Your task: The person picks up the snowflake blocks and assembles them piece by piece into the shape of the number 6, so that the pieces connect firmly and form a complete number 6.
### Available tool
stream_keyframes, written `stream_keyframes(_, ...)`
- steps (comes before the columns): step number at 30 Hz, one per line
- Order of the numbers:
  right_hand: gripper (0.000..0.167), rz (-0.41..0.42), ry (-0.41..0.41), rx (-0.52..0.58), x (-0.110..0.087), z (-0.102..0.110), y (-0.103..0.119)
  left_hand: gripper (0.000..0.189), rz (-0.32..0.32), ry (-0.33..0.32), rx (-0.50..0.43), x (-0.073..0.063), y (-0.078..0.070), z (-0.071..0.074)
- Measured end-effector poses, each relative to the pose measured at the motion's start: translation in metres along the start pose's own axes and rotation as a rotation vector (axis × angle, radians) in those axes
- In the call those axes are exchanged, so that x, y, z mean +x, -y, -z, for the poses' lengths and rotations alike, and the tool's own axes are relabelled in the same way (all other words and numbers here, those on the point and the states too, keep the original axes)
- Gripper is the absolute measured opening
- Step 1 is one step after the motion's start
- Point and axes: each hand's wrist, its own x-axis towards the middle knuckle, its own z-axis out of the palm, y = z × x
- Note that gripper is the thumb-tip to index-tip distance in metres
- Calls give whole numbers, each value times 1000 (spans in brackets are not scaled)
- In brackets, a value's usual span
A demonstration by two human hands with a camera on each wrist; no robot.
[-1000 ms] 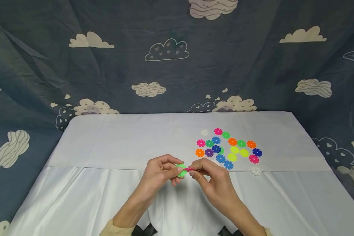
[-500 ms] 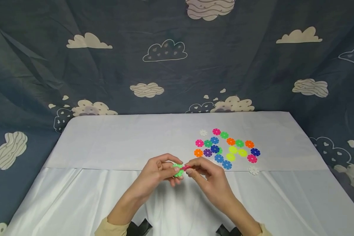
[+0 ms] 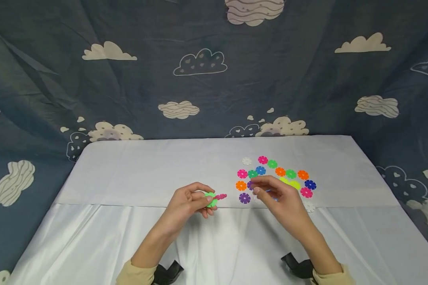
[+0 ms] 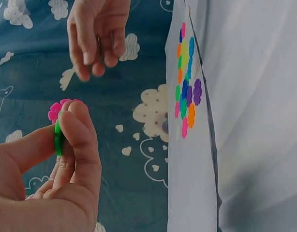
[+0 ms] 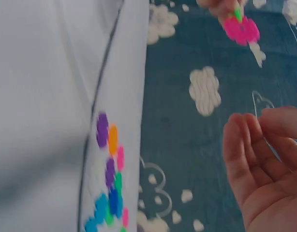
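My left hand [image 3: 189, 204] pinches a green notched flower disc [image 3: 210, 200] between thumb and fingers, above the front of the table. A pink flower disc [image 3: 220, 196] is joined to its right edge, standing at an angle to it; the left wrist view shows the green disc [image 4: 58, 138] edge-on, with the pink disc [image 4: 56, 110] behind the fingertips. My right hand [image 3: 283, 200] holds nothing, its fingers loosely bent over the near part of the loose discs, and it hides several of them. In the right wrist view, the right hand's palm [image 5: 274, 188] is bare.
Several loose flower discs lie on the white-covered table [image 3: 146, 170], right of centre. Among them are a purple disc [image 3: 244, 198], an orange disc [image 3: 241, 185] and a white disc [image 3: 247, 161]. A dark cloud-print curtain [image 3: 199, 91] hangs behind the table.
My right hand has let go of the pink disc and moved right, over the loose discs. The pink disc stays joined to the green one in my left hand, which moved slightly left.
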Motion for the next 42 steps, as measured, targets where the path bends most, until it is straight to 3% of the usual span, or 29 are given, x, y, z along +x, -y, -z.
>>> stream_keyframes(7, 27, -58, 0, -168, 4, 26, -9, 21, -5, -27, 11, 1, -2, 6)
stream_keyframes(13, 28, -94, 38, -227, 7, 40, -17, 21, -30, -48, 24, 2, -2, 11)
stream_keyframes(17, 29, -162, 123, -243, 11, 45, -28, 22, -43, -55, 27, 3, -1, 14)
stream_keyframes(22, 31, -214, 297, -287, 19, 50, -51, 23, -45, -51, 28, 3, 0, 15)
stream_keyframes(29, 29, -150, 425, -264, 26, 53, -76, 23, -35, -47, 17, 5, 1, 15)
stream_keyframes(35, 31, -107, 440, -269, 28, 51, -87, 25, -39, -27, 3, 5, 3, 14)
stream_keyframes(42, 33, -113, 432, -279, 24, 49, -94, 25, -26, -31, 12, 5, 4, 15)
